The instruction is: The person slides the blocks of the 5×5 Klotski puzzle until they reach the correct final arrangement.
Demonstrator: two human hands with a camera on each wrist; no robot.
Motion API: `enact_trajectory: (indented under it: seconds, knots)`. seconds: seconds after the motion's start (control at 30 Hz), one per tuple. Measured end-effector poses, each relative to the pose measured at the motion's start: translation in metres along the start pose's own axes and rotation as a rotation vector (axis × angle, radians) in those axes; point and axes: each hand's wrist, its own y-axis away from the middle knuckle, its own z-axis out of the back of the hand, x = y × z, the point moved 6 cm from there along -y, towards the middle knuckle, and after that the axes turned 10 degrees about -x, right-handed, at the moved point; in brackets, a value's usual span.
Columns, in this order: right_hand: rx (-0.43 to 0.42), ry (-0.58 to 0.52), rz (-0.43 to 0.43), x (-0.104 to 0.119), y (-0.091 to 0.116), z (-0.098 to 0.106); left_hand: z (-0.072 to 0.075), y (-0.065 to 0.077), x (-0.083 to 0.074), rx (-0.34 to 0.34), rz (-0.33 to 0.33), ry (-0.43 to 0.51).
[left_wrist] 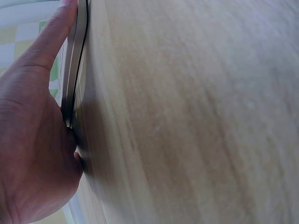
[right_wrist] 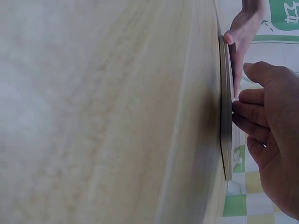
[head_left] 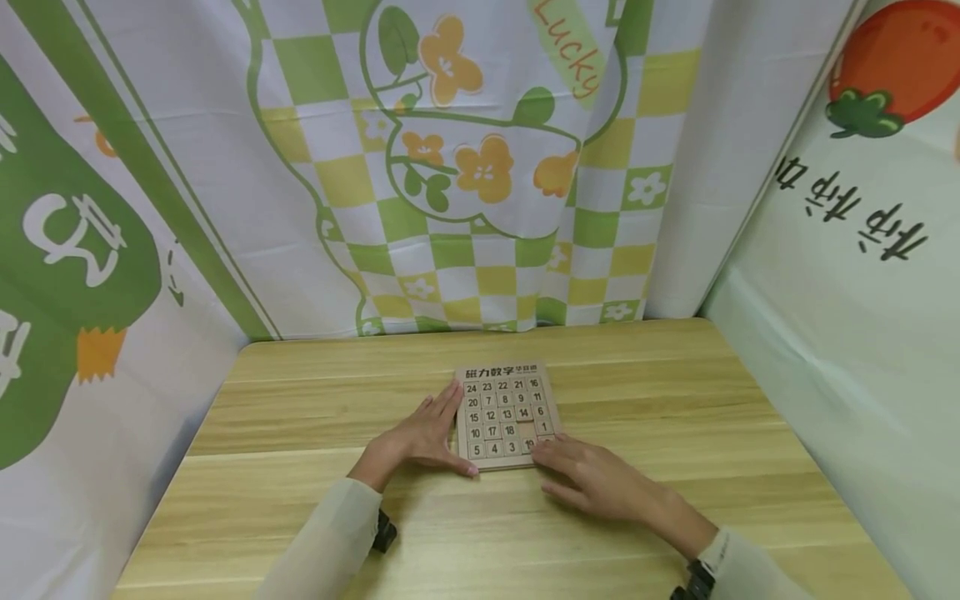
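Note:
A wooden number sliding puzzle (head_left: 500, 403) lies flat on the table, with rows of numbered square tiles and printed characters along its top. One gap shows in its tray, between the 18 and 1 tiles. My left hand (head_left: 426, 435) braces the board's left side, fingers extended along that edge and thumb at the lower left corner. In the left wrist view, the straight thumb lies against the board's edge (left_wrist: 74, 60). My right hand (head_left: 592, 477) touches the lower right corner, fingertips beside the 19 tile (head_left: 529, 444) and partly covering the corner tile.
The wood-grain table (head_left: 315, 400) extends around the board on all sides. A patterned curtain (head_left: 480, 275) hangs at its back edge, and printed cloth walls (head_left: 840, 333) stand at both sides. Dark wrist devices (head_left: 384, 532) sit at both sleeves.

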Motion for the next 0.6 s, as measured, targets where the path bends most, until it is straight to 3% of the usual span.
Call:
enact_trajectory:
  seconds: [0.23,0.6]
  knots:
    - [0.025,0.018,-0.029,-0.007,-0.004,-0.003,0.012,0.006,-0.014,0.029,0.011,-0.024]
    - [0.052,0.014,-0.103,-0.025,-0.016,-0.011,0.014,0.005,-0.015,0.031,0.025,-0.059]
